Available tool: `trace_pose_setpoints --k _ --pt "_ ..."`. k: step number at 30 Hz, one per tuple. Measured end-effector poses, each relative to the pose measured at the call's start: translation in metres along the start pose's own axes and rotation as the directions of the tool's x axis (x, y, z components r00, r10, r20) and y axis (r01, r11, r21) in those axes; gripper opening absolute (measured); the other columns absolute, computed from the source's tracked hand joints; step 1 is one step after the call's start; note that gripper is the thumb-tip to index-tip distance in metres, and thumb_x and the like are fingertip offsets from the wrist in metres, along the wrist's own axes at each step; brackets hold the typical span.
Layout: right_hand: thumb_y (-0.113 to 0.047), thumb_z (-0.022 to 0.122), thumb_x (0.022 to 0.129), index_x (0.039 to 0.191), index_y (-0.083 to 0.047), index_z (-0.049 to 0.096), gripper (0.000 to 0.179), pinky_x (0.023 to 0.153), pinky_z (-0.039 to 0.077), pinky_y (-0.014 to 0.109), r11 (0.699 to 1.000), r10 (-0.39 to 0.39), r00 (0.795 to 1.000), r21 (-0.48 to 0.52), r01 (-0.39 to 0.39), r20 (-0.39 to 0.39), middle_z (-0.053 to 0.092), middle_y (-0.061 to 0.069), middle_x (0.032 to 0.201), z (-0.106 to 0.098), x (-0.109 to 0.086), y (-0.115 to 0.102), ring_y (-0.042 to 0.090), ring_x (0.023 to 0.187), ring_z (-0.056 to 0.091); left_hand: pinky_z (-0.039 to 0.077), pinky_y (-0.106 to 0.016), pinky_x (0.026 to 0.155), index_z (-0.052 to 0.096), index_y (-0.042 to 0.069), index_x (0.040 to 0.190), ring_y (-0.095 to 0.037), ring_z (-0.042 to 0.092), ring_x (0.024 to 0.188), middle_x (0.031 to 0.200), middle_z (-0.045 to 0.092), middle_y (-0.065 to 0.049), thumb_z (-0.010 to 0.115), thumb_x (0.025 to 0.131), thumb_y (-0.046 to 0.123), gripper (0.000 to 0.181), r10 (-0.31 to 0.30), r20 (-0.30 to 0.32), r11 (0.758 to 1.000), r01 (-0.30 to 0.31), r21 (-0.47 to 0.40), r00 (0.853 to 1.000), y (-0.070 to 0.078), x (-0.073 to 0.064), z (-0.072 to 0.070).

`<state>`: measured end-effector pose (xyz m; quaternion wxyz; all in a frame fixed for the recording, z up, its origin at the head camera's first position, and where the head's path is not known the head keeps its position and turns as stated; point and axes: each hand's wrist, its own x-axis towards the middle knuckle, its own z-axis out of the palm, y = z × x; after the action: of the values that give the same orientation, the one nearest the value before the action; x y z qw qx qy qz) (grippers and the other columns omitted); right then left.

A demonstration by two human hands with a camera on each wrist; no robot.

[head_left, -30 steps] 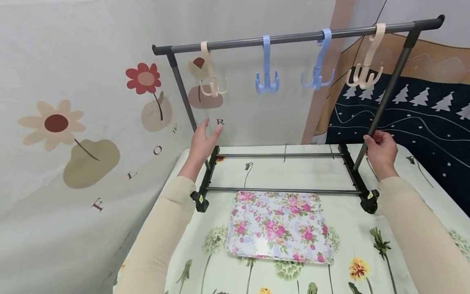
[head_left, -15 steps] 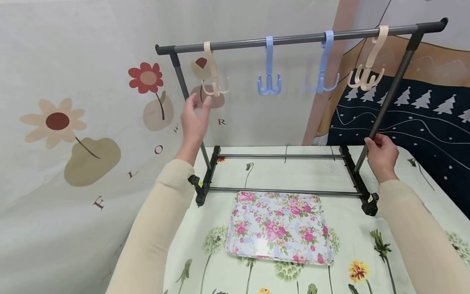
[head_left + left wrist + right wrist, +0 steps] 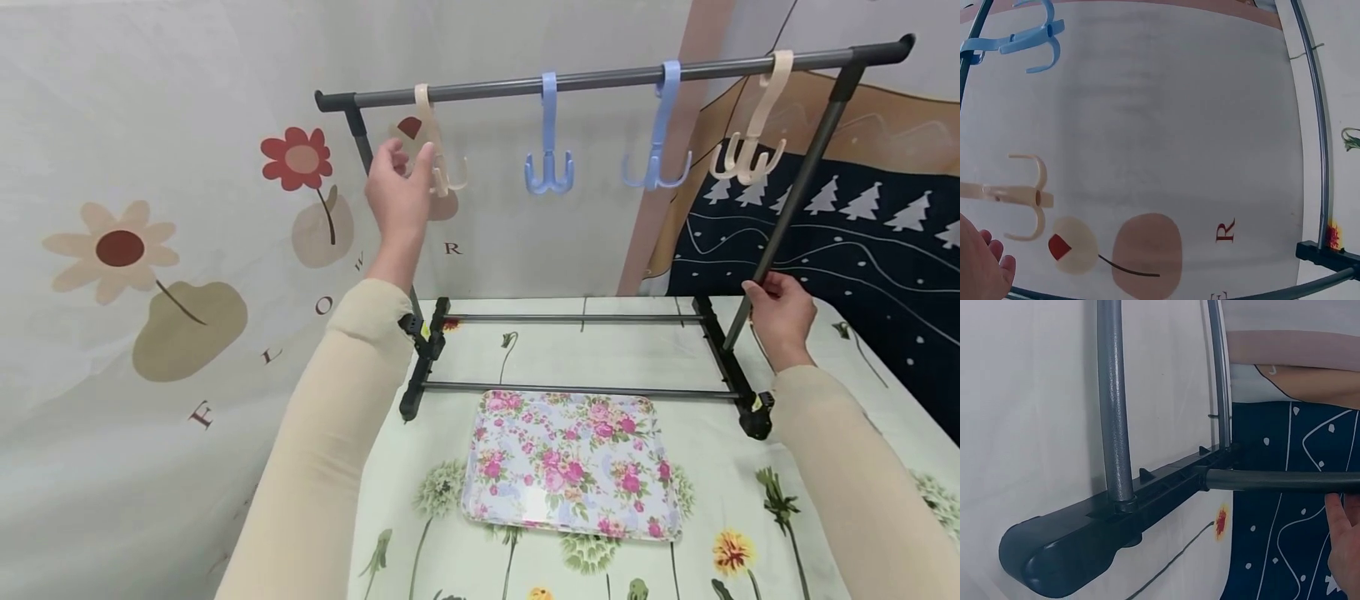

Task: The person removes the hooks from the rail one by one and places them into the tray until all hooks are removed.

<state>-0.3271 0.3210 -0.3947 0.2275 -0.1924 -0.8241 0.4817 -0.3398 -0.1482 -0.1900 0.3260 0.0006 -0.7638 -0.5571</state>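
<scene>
A dark grey garment rack (image 3: 600,80) stands on the table, with several four-pronged hooks over its top bar. In the head view my left hand (image 3: 401,196) is raised by the left upright, its fingers loosely bent and nothing held. The left beige hook (image 3: 438,158) hangs just beyond its thumb, partly covered by the hand. Lower on the right upright pole (image 3: 798,187), my right hand (image 3: 782,321) pinches the tube between thumb and fingers. In the right wrist view, fingertips (image 3: 1333,509) touch that tube. Two blue hooks (image 3: 549,171) and another beige hook (image 3: 750,154) hang further right.
A floral tray (image 3: 570,467) lies before the rack's lower front bar (image 3: 600,390). Black feet (image 3: 727,367) carry the uprights. A light curtain (image 3: 187,333) with printed flowers closes the left and back; a dark blue printed cloth (image 3: 840,225) hangs at the right.
My left hand has risen along the left upright toward the left beige hook. The right hand keeps its hold on the right upright. Slight swaying of the hooks and rack shows.
</scene>
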Motion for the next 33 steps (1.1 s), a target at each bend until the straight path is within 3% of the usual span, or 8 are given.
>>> trace_pose_setpoints --k 8,13,21,28,33 --pt "-0.042 0.055 0.1 0.136 -0.007 0.054 0.051 0.066 0.045 0.012 1.0 0.004 1.0 -0.005 -0.004 0.012 0.058 0.005 0.123 0.0 0.0 -0.002 -0.006 0.073 0.05 0.044 -0.022 0.094 0.057 0.012 0.135 -0.013 0.053 0.113 0.124 0.06 -0.006 0.069 0.095 0.031 0.047 -0.029 -0.081 0.998 0.025 -0.05 0.996 0.016 0.006 0.016" --pt "-0.039 0.056 0.1 0.133 -0.005 0.054 0.047 0.064 0.045 0.01 1.0 0.006 1.0 0.008 -0.006 0.013 0.059 0.002 0.117 -0.001 0.0 -0.002 -0.006 0.071 0.052 0.047 -0.025 0.092 0.058 0.015 0.132 -0.012 0.054 0.109 0.119 0.06 -0.001 0.07 0.094 0.031 0.043 -0.096 -0.121 0.995 0.092 -0.042 0.988 0.021 0.009 0.024" --pt "-0.035 0.06 0.099 0.124 -0.008 0.057 0.037 0.061 0.045 0.008 0.998 0.007 1.0 0.059 -0.008 0.012 0.054 -0.015 0.097 -0.003 0.001 0.0 -0.007 0.067 0.053 0.046 -0.03 0.088 0.059 0.022 0.133 -0.012 0.057 0.105 0.122 0.061 0.003 0.067 0.095 0.041 0.044 -0.149 -0.151 0.978 0.169 0.125 0.977 0.025 0.011 0.033" --pt "-0.037 0.059 0.099 0.126 -0.008 0.057 0.04 0.063 0.046 0.009 0.999 0.01 1.0 0.045 -0.011 0.012 0.055 -0.011 0.103 -0.004 -0.002 -0.001 -0.007 0.069 0.054 0.044 -0.031 0.083 0.059 0.027 0.131 -0.012 0.059 0.1 0.116 0.062 0.007 0.064 0.095 0.045 0.041 -0.166 -0.192 0.948 0.21 0.24 0.967 0.024 0.011 0.039" --pt "-0.04 0.056 0.1 0.135 -0.006 0.054 0.049 0.065 0.046 0.01 1.0 0.005 1.0 0.023 -0.005 0.019 0.057 -0.005 0.11 -0.001 -0.005 -0.003 -0.006 0.07 0.052 0.044 -0.031 0.082 0.061 0.025 0.128 -0.012 0.059 0.098 0.111 0.064 0.008 0.064 0.095 0.044 0.038 -0.163 -0.223 0.941 0.219 0.259 0.961 0.018 0.012 0.039"
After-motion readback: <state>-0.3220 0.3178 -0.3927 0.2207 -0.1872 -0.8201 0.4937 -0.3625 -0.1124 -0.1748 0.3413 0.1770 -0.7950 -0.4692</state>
